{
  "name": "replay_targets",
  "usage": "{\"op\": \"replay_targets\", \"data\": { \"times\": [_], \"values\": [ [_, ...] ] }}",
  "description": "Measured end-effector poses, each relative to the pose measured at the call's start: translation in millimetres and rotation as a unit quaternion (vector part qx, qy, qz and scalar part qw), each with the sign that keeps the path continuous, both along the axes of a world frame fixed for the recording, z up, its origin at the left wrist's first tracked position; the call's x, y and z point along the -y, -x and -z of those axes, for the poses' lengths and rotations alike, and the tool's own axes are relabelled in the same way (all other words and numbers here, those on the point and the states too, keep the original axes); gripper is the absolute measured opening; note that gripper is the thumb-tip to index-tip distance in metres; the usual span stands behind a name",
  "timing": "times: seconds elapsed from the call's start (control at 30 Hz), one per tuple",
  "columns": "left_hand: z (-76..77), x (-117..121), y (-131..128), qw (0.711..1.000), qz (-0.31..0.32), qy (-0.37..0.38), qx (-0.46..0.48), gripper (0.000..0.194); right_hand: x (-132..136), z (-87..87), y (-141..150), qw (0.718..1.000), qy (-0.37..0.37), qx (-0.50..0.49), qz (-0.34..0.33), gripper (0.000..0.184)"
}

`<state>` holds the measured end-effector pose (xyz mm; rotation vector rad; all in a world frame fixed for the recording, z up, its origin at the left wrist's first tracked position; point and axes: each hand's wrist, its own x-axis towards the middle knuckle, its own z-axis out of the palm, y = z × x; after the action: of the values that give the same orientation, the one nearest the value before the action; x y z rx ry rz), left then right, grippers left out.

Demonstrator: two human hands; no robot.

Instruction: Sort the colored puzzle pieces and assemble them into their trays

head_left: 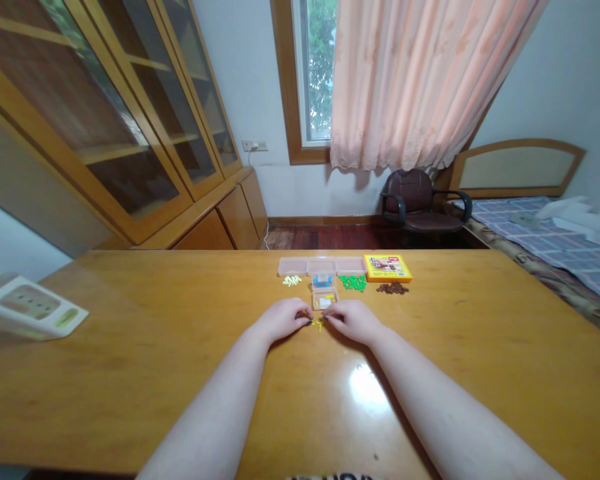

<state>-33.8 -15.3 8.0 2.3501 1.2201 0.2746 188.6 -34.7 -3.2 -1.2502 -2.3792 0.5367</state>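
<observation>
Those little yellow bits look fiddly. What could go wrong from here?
Perhaps two things. The tiny yellow pieces between the left hand and right hand could slip and get lost on the glossy wooden table. The small clear box sits just ahead of the hands, so a careless knuckle might bump it into the green pieces.

Bright yellow bits (317,325) on a honey-orange wooden table (130,320). Vivid green bits (353,283), dark brown bits (393,289), pale cream bits (291,281). A yellow box (387,268) with red print. A peach curtain (405,87) with a faint floral pattern. A blue-grey checked bedspread (570,257).
</observation>
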Motion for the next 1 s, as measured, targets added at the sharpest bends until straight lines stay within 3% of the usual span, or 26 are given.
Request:
{"op": "replay_targets", "data": {
  "times": [0.1,0.33,0.53,0.73,0.87,1.0],
  "values": [
    [2.1,-1,-3,1.0,0.001,-0.01,-0.017,0.014,2,2.7,2,0.997,0.019,0.001,-0.078,0.022],
    [1.2,2,-9,0.998,-0.006,-0.022,-0.064,0.013,-1,8.7,3,0.994,0.007,0.035,-0.108,0.022],
    [0.8,3,-9,0.999,-0.01,-0.033,-0.024,0.012,1,6.9,4,0.994,-0.002,0.045,-0.1,0.021],
    [11.2,-3,-18,0.984,-0.121,-0.094,0.089,0.018,4,2.9,8,0.995,-0.008,0.078,-0.062,0.019],
    [16.6,-5,-22,0.987,-0.11,-0.099,0.063,0.021,3,0.5,7,0.998,-0.013,0.059,-0.021,0.019],
    [10.1,-3,-16,0.988,-0.09,-0.112,0.048,0.021,2,-0.4,2,1.0,-0.012,0.016,-0.003,0.016]
  ]
}}
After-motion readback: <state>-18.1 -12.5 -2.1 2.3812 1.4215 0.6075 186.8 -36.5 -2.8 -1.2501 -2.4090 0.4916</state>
